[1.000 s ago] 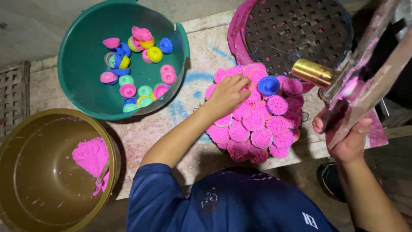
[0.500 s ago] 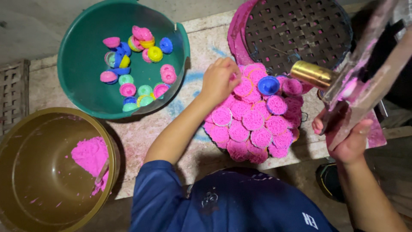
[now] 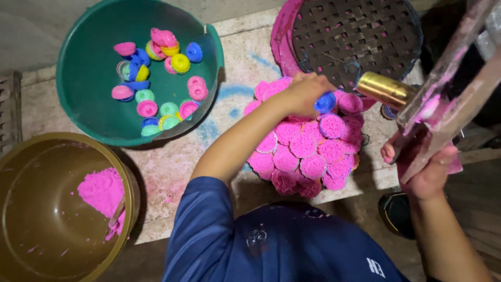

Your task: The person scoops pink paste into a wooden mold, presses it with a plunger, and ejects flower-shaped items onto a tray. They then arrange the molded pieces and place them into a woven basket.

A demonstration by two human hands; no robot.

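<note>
Head view, looking down. Left hand (image 3: 305,94) reaches across the pile of round pink ridged cakes (image 3: 308,149), fingers curled together onto a small blue plastic mould cup (image 3: 325,102) at the pile's upper right edge; the cup sits on the pile, which way its opening faces cannot be told. Pile lies on the stained pale stone tabletop (image 3: 172,162), just below a round dark woven tray with pink-dusted rim (image 3: 355,31).

Right hand (image 3: 425,167) is clamped on a long pink-smeared wooden tool (image 3: 449,89); its long axis runs diagonally from the hand at lower right up to the top right corner. A brass-coloured metal cylinder (image 3: 385,90) sticks out of the tool, pointing left toward the blue cup, its tip near the left fingers but apart from them.

Upper left: green plastic basin (image 3: 88,89) holding small pink, blue, yellow and green mould cups (image 3: 156,78). Lower left: brown plastic bucket (image 3: 31,219) with pink powder (image 3: 102,190) inside. Dark blue sleeve on the left arm.
</note>
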